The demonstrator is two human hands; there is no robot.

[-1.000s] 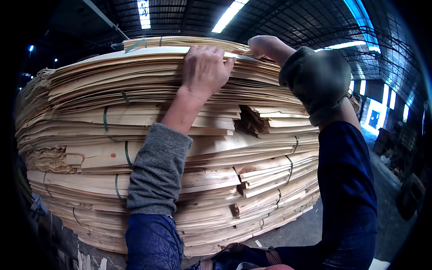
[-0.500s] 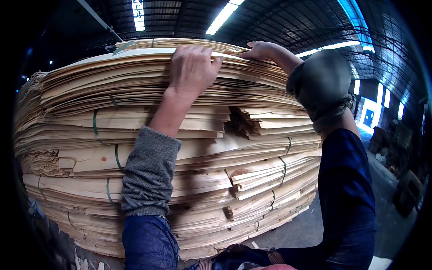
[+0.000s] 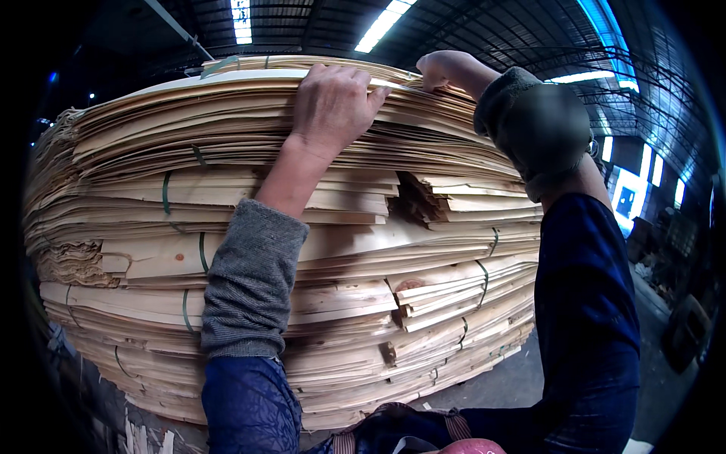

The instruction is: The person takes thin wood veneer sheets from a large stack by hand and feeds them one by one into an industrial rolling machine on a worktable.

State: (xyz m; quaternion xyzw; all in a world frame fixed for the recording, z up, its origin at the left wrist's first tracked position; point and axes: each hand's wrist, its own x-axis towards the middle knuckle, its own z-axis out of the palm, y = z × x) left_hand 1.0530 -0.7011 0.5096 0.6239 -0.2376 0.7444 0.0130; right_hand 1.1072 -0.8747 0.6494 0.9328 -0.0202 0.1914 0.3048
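A tall stack of thin wood veneer sheets [image 3: 189, 113] rises in front of me. My left hand [image 3: 330, 110] is bent over the near edge of the topmost sheets, with its fingers curled onto the top and its thumb stretched to the right. Farther right, my right hand [image 3: 445, 69] is closed at the top edge of the stack. Its fingertips are partly hidden, and what lies in them cannot be made out. A pale top sheet [image 3: 249, 76] runs beneath the left fingers.
Green straps [image 3: 165, 193] bind the lower bundles. A broken gap [image 3: 420, 200] shows in the middle of the stack's front. Wood scraps [image 3: 144, 439] lie on the floor at lower left. Dark machinery or clutter [image 3: 688, 329] stands at far right, near a bright doorway [image 3: 626, 198].
My right hand has gone from stretched fingers to a curled grip and sits slightly farther right. The left hand keeps its hold on the edge. The view has shifted a little.
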